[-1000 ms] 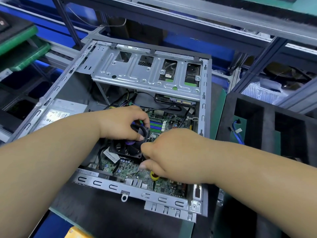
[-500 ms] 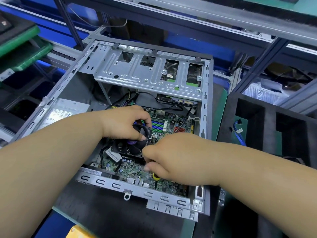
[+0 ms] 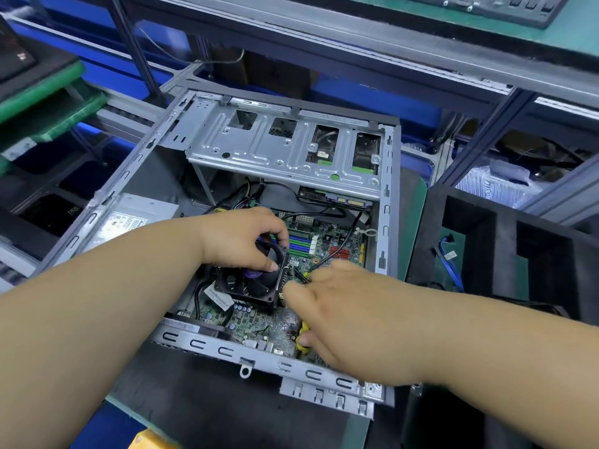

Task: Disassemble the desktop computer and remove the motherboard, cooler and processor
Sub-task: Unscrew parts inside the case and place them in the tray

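Observation:
The open desktop case (image 3: 384,222) lies on its side on a dark mat. Inside it sits the green motherboard (image 3: 327,241) with the black cooler fan (image 3: 256,286) on top. My left hand (image 3: 240,241) grips the cooler's far edge from above, thumb on the fan hub. My right hand (image 3: 340,306), blurred by motion, is just right of the cooler with its fingers curled; a yellow tool handle (image 3: 303,340) shows beneath the thumb, and the fingertips touch the cooler's right corner. The processor is hidden under the cooler.
A grey drive cage (image 3: 285,157) spans the far part of the case, and the power supply (image 3: 129,218) sits at its left. Black cables (image 3: 340,251) cross the board. A black foam tray (image 3: 505,254) holding a blue cable (image 3: 449,260) stands to the right. Shelf rails run overhead.
My right hand has shifted slightly up and right beside the cooler and is now motion-blurred. My left hand keeps its grip on the cooler.

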The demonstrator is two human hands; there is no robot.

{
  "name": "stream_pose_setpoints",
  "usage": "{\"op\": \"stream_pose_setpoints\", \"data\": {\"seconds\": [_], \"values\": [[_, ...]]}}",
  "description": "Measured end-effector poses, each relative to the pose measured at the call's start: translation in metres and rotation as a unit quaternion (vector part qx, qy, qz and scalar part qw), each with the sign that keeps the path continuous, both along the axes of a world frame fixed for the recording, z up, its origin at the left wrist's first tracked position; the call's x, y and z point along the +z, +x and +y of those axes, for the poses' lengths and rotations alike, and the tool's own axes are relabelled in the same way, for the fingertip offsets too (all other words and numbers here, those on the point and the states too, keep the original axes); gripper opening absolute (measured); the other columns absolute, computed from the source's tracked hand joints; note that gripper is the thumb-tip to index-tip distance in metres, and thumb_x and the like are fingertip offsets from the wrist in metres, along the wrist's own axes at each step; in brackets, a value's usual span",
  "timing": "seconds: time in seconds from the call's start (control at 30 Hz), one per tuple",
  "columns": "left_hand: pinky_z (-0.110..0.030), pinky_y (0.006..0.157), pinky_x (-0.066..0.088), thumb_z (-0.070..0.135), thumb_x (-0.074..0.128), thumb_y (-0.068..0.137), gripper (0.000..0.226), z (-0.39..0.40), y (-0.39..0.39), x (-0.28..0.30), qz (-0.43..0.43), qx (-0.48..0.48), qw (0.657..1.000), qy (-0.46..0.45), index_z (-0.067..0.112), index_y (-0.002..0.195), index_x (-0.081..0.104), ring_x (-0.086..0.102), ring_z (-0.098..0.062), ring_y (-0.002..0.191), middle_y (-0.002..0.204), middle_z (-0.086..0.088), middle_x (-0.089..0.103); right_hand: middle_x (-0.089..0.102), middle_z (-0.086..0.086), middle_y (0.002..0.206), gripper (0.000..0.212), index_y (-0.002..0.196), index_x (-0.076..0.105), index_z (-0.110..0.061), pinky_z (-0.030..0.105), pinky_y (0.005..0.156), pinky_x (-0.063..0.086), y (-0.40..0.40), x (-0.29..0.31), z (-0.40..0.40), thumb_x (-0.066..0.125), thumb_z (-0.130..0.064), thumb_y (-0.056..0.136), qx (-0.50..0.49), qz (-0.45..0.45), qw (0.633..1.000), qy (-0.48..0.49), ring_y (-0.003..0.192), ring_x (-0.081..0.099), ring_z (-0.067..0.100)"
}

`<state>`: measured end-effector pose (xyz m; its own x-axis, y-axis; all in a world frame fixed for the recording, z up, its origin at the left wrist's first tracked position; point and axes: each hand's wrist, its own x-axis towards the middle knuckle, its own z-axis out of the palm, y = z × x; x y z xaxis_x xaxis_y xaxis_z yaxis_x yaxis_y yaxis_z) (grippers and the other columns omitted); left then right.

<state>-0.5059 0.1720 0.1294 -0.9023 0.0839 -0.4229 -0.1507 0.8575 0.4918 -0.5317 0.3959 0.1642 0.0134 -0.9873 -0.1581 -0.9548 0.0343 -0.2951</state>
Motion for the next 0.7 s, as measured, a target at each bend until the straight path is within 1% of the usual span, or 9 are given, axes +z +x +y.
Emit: {"op": "stream_pose_setpoints", "data": {"seconds": [0.07,0.13,0.23,0.3,0.4,0.5,0.57,0.63,0.7], "values": [[-0.032,0.096,0.043,0.031,0.077,0.076,0.034,-0.001,0.0,0.0,-0.001,0.002,1.0,0.002,0.036,0.106,0.061,0.053,-0.01,0.103,0.111,0.011,0.048,0.04,-0.004,0.067,0.033,0.091,0.024,-0.019,0.035,0.08,0.019,0.004,0.008,0.001,0.025,-0.051,0.1,-0.015,0.068,0.998,-0.011,0.072,0.036,0.022],[-0.029,0.095,0.043,0.032,0.077,0.076,0.034,-0.001,0.001,-0.001,0.0,0.001,1.0,-0.001,0.036,0.106,0.061,0.053,-0.009,0.103,0.112,0.011,0.047,0.039,-0.003,0.066,0.034,0.092,0.023,-0.018,0.035,0.078,0.016,0.009,0.012,0.001,0.023,-0.051,0.101,-0.029,0.091,0.995,0.011,0.07,0.038,0.023],[-0.023,0.089,0.041,0.033,0.076,0.076,0.034,-0.002,0.001,-0.002,0.003,0.001,1.0,-0.005,0.036,0.107,0.061,0.052,-0.008,0.101,0.113,0.012,0.047,0.041,-0.004,0.069,0.031,0.089,0.019,-0.021,0.037,0.078,0.019,0.012,0.011,0.001,0.03,-0.047,0.102,-0.057,0.061,0.996,0.037,0.073,0.039,0.022],[-0.021,0.086,0.038,0.033,0.077,0.076,0.035,-0.002,0.0,-0.002,0.006,-0.003,1.0,-0.008,0.035,0.108,0.061,0.053,-0.009,0.101,0.113,0.011,0.046,0.043,-0.006,0.074,0.027,0.089,0.023,-0.022,0.037,0.077,0.018,0.01,0.01,0.001,0.038,-0.042,0.101,-0.069,0.039,0.996,0.052,0.077,0.038,0.02],[-0.025,0.092,0.042,0.033,0.077,0.076,0.035,-0.002,-0.001,-0.003,0.005,-0.004,1.0,-0.007,0.034,0.107,0.062,0.054,-0.011,0.102,0.114,0.009,0.047,0.05,-0.007,0.084,0.017,0.097,0.037,-0.022,0.037,0.088,0.025,0.006,0.01,0.001,0.05,-0.033,0.099,-0.073,0.034,0.995,0.05,0.086,0.042,0.019],[-0.029,0.094,0.044,0.032,0.077,0.076,0.034,-0.002,-0.001,-0.001,0.001,-0.001,1.0,-0.002,0.033,0.106,0.063,0.055,-0.012,0.101,0.113,0.008,0.048,0.049,-0.011,0.087,0.014,0.104,0.045,-0.023,0.037,0.097,0.026,0.004,0.016,0.001,0.053,-0.033,0.097,-0.077,0.013,0.995,0.066,0.093,0.043,0.015],[-0.029,0.09,0.047,0.029,0.076,0.076,0.03,-0.001,-0.001,0.001,0.001,0.006,1.0,0.011,0.032,0.103,0.064,0.059,-0.011,0.095,0.111,0.007,0.05,0.048,-0.014,0.089,0.014,0.104,0.049,-0.027,0.033,0.1,0.025,0.004,0.021,0.001,0.056,-0.036,0.096,-0.078,-0.016,0.994,0.07,0.095,0.04,0.01],[-0.025,0.081,0.049,0.027,0.076,0.077,0.027,0.0,0.0,0.003,0.004,0.012,1.0,0.025,0.032,0.101,0.064,0.061,0.001,0.079,0.109,0.006,0.051,0.05,-0.015,0.092,0.015,0.104,0.052,-0.028,0.031,0.1,0.024,0.006,0.023,0.002,0.056,-0.04,0.095,-0.071,-0.043,0.995,0.059,0.097,0.041,0.007],[-0.019,0.072,0.046,0.026,0.075,0.078,0.025,0.001,0.001,0.004,0.007,0.013,0.999,0.029,0.032,0.1,0.064,0.057,0.008,0.063,0.108,0.007,0.05,0.052,-0.015,0.094,0.021,0.107,0.052,-0.028,0.033,0.099,0.024,0.011,0.021,0.003,0.045,-0.046,0.098,-0.056,-0.01,0.997,0.052,0.097,0.043,0.008]]}}
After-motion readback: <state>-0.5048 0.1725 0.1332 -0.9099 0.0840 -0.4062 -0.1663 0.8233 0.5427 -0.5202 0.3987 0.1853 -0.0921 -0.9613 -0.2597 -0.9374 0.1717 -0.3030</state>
